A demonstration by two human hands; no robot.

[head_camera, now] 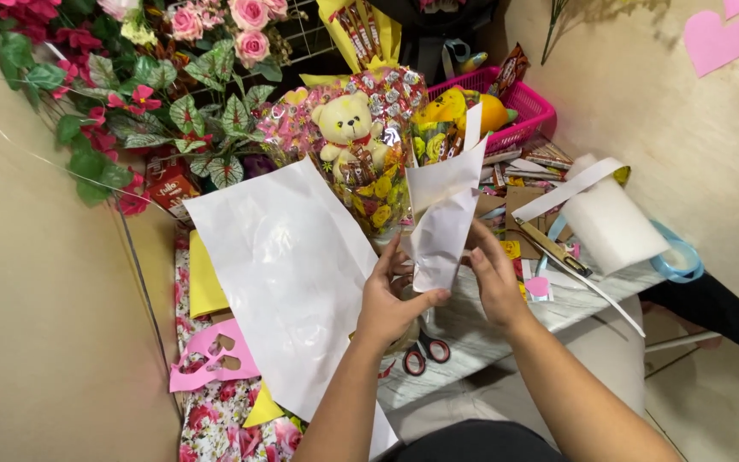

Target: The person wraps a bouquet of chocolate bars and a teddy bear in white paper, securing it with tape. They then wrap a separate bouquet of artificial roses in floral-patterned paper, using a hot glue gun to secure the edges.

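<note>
White wrapping paper point(442, 214) gripped by both hands beside a teddy-bear bouquet point(361, 145).
Left hand point(391, 304) fingers closed on the paper; right hand point(493, 278) pinching its edge; scissors point(425, 351) below.

surface point(472, 338) pretty jammed: bouquet point(369, 145) and pink basket point(519, 107) block far side, foam roll point(609, 222) right, scissors point(425, 351) near edge; only open gap beside scissors.

pretty cluttered white table point(472, 342): red-handled scissors point(425, 352), box cutter point(551, 248), pink basket point(519, 115), blue ribbon roll point(677, 257).
</note>
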